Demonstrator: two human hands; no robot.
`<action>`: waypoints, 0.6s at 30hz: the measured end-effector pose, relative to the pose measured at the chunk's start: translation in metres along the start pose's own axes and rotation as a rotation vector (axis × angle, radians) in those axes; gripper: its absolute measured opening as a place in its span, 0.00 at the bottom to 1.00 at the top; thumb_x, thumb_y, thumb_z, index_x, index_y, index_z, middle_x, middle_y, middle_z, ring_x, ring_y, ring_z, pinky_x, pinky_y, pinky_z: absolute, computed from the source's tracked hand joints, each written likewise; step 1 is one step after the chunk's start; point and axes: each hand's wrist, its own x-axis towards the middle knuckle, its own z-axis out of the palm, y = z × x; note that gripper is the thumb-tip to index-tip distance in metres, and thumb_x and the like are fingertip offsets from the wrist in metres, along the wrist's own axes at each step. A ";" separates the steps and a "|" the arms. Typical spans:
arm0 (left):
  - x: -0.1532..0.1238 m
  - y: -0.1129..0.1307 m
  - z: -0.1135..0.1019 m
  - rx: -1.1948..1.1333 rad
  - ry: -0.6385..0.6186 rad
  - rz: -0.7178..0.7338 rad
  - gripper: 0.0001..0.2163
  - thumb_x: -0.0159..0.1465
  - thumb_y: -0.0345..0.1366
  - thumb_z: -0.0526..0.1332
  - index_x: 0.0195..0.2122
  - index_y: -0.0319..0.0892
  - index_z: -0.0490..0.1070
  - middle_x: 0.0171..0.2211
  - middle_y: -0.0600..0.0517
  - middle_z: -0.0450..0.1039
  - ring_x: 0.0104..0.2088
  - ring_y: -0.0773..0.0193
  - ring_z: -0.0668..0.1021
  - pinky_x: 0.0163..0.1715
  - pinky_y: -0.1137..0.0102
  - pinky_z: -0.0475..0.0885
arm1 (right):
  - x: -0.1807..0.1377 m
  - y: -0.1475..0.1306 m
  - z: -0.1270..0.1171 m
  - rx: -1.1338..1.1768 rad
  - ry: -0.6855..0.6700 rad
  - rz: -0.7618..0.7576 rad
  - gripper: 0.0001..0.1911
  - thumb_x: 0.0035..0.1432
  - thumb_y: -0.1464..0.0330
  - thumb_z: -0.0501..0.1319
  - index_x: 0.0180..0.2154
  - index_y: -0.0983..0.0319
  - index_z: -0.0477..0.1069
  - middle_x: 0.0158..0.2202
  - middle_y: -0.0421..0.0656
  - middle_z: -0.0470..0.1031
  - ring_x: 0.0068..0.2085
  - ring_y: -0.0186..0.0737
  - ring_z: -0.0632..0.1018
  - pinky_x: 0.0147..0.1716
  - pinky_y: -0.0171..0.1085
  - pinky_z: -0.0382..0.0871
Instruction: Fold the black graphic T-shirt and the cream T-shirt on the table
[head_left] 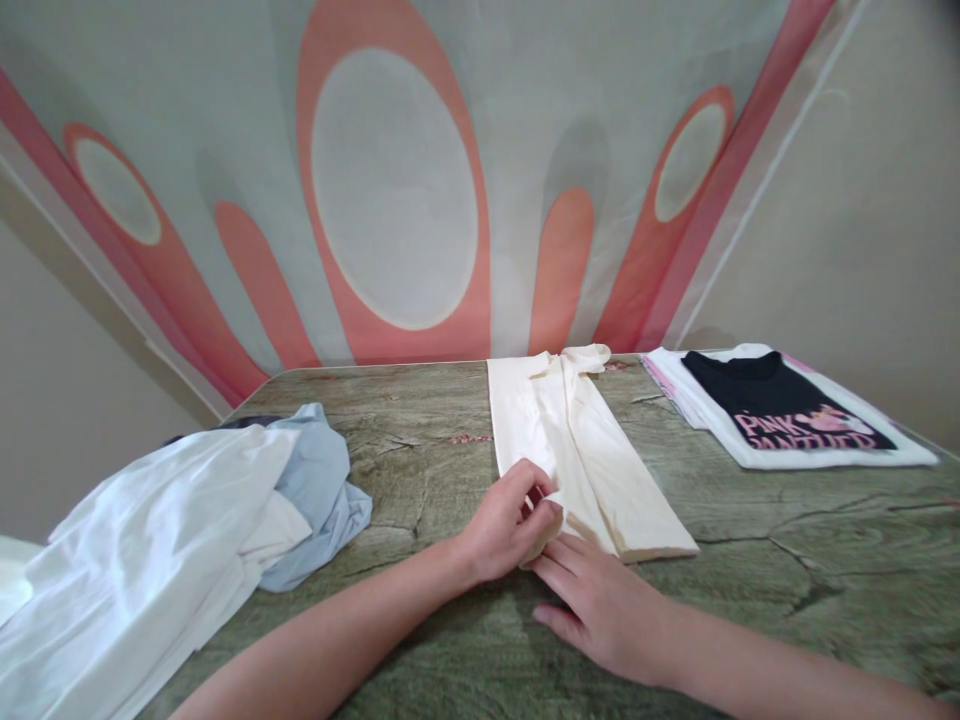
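A cream shirt (622, 460) lies on the table in a long strip, its sides folded inward and its collar end at the far edge. At the near left corner of the cloth, my left hand (517, 520) is closed, pinching the hem between thumb and fingers. Beside it, my right hand (600, 605) rests low with its fingers stretched out, the fingertips touching the near edge of the shirt. The right thumb lies apart on the tabletop. Part of the near hem is hidden behind both hands.
A loose heap of white cloth (142, 530) and light blue cloth (315, 500) covers the table's left side. A stack of folded shirts, with a black printed shirt (780, 400) on top, sits at the far right. The wood-patterned table (810, 540) meets a printed backdrop (510, 150).
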 end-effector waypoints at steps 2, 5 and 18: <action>0.000 -0.002 0.001 -0.011 -0.001 -0.023 0.03 0.62 0.33 0.52 0.35 0.40 0.62 0.31 0.53 0.64 0.29 0.69 0.68 0.27 0.74 0.66 | -0.001 -0.001 0.003 -0.025 0.058 0.031 0.18 0.56 0.69 0.58 0.49 0.60 0.65 0.46 0.47 0.69 0.50 0.47 0.68 0.51 0.50 0.63; 0.000 -0.004 0.002 -0.032 0.004 -0.059 0.04 0.62 0.35 0.52 0.35 0.40 0.62 0.30 0.53 0.63 0.28 0.70 0.67 0.26 0.75 0.65 | -0.001 0.002 0.007 -0.098 0.144 0.069 0.12 0.55 0.73 0.57 0.43 0.61 0.69 0.43 0.48 0.70 0.47 0.48 0.69 0.48 0.51 0.66; -0.001 -0.006 0.001 -0.135 0.103 -0.071 0.03 0.62 0.34 0.52 0.33 0.40 0.60 0.28 0.55 0.61 0.28 0.70 0.66 0.28 0.76 0.64 | 0.006 0.014 0.014 -0.048 0.221 0.081 0.09 0.53 0.70 0.60 0.39 0.61 0.70 0.39 0.46 0.71 0.42 0.44 0.71 0.42 0.44 0.68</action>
